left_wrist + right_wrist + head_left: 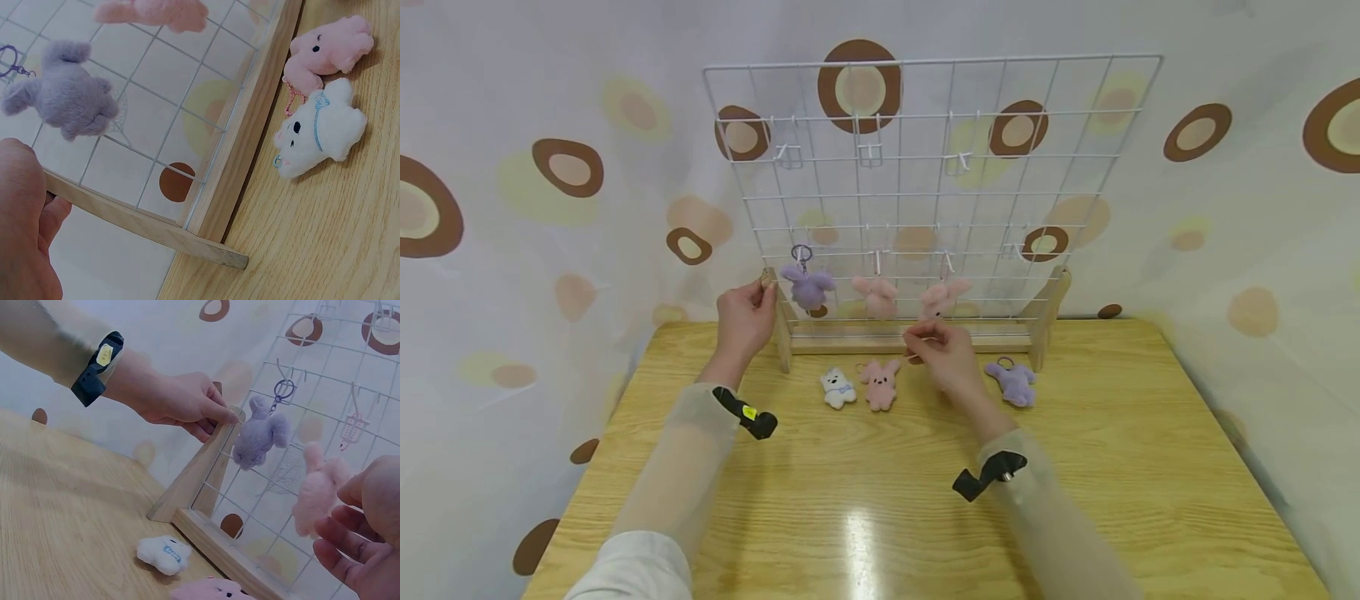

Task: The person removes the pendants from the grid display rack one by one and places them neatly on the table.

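Observation:
My left hand (747, 318) grips the top of the left upright of the wooden stand (144, 224) between thumb and fingers. The stand bears a white wire grid (917, 196). A purple plush keychain (808, 289) hangs from a hook beside that hand. To its right hang a pink plush keychain (877, 298) and another pink one (942, 298). Just below the latter, my right hand (947, 358) is raised before the grid's lower part. In the right wrist view its fingers (350, 534) are loosely bent, with nothing visible between them.
On the wooden table (880, 467) lie a white bear plush (837, 388), a pink plush (880, 385) and a purple plush (1015, 385), in front of the stand. Further white hooks (958, 160) sit higher on the grid. A patterned cloth (1247, 225) hangs behind.

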### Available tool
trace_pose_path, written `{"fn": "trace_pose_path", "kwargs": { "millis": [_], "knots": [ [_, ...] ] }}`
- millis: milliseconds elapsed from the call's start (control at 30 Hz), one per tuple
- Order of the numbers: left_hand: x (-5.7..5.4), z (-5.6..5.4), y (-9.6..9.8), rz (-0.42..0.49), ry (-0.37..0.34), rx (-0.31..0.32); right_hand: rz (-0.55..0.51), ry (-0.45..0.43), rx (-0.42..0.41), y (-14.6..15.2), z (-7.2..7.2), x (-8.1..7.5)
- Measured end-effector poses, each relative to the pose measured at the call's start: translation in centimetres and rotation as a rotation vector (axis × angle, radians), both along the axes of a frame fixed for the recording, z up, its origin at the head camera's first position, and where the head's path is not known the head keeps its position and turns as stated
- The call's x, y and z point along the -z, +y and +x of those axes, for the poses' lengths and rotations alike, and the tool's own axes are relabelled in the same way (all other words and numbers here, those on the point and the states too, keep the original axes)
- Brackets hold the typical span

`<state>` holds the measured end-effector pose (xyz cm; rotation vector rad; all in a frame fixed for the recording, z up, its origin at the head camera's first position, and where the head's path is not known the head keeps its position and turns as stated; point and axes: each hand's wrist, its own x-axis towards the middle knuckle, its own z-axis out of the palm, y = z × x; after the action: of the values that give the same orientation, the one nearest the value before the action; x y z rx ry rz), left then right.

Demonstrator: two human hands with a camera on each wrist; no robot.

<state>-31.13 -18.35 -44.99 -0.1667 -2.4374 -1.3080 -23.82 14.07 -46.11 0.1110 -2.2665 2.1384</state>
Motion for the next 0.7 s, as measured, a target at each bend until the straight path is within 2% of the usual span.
{"fn": "trace_pose_path", "kwargs": {
  "millis": [233, 433, 700],
  "knots": [
    [-0.3, 0.2, 0.1, -0.011, 0.021, 0.005, -0.032, 0.034, 0.076, 1.8, -0.5, -2.1],
    [-0.3, 0.2, 0.1, -0.019, 0.040, 0.000, -0.026, 0.099, 0.120, 3.0, -1.5, -3.4],
    [-0.4, 0.3, 0.2, 0.007, 0.025, -0.006, 0.007, 0.106, 0.182, 3.8, -3.1, -4.7]
  ]
}}
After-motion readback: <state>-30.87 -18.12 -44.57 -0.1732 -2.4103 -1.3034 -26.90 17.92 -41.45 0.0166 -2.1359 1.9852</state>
